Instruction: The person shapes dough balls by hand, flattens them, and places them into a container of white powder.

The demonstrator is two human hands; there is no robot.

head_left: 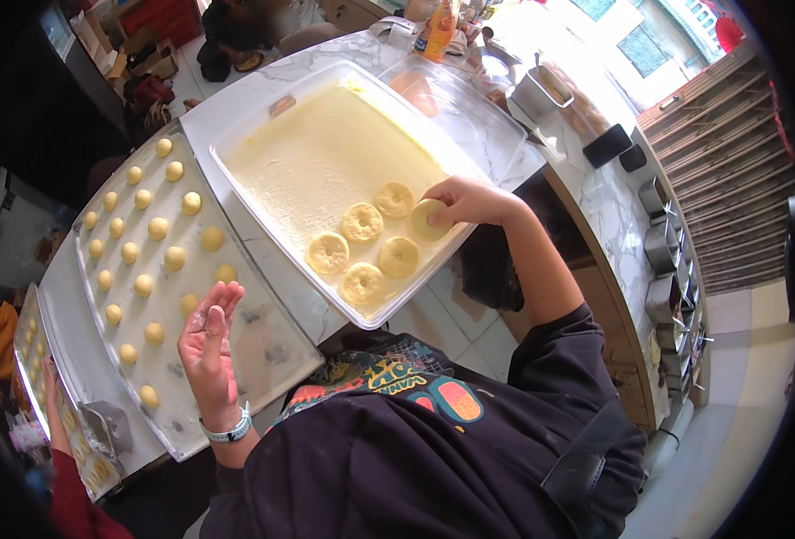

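Note:
My right hand grips a pale yellow dough round at the right side of a white plastic tub. Its thumb lies over the middle of the dough. Several flattened dough rounds with dented centres, one of them a dough ring, lie beside it on the tub's pale, powdery yellow bed. Palm up and fingers stretched, my left hand hovers empty over the near side of a large tray. Rows of small dough balls sit on that tray.
A clear plastic lid and an orange bottle stand behind the tub. Metal tins line the counter's right edge. At the far left, another person's arm reaches to a second dough tray, near a metal container.

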